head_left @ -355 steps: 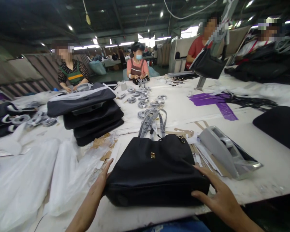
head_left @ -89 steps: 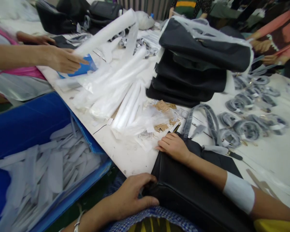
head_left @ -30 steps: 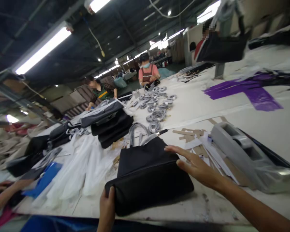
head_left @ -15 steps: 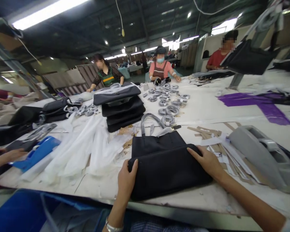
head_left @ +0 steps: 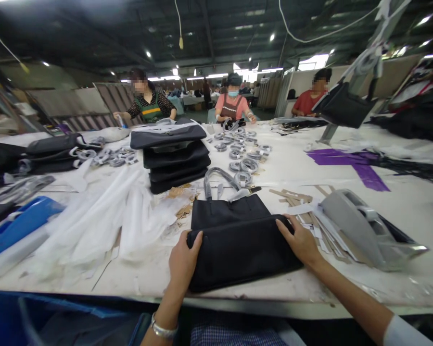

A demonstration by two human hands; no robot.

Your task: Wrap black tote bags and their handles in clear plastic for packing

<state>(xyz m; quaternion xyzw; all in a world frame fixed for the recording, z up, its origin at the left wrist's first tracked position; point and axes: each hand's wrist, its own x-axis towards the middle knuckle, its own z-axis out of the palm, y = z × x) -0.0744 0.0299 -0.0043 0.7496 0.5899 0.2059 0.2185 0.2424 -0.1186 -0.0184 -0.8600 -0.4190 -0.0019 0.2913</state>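
Note:
A black handbag (head_left: pixel 243 254) lies on the white table in front of me, its base side facing me and its wrapped grey handle (head_left: pixel 220 175) stretched out on the far side. My left hand (head_left: pixel 184 259) grips the bag's near left corner, thumb on top and fingers behind the edge. At the upper right corner, my right hand (head_left: pixel 299 240) holds the bag the same way, thumb toward me. The fingertips of both hands are partly hidden behind the bag.
Beyond the bag stand a stack of black bags (head_left: pixel 176 161) and several coiled grey straps (head_left: pixel 248 166). White wrapping sheets (head_left: pixel 94 216) and a blue holder (head_left: pixel 25 223) lie left. A grey tape dispenser (head_left: pixel 357 230) and paper strips (head_left: pixel 306 216) are right. Co-workers (head_left: pixel 233 103) sit across the table.
My view has turned and levelled, so the surroundings shift left. Both hands keep their hold on the handbag, which stays nearly in place. A co-worker's hands at far left have left the view.

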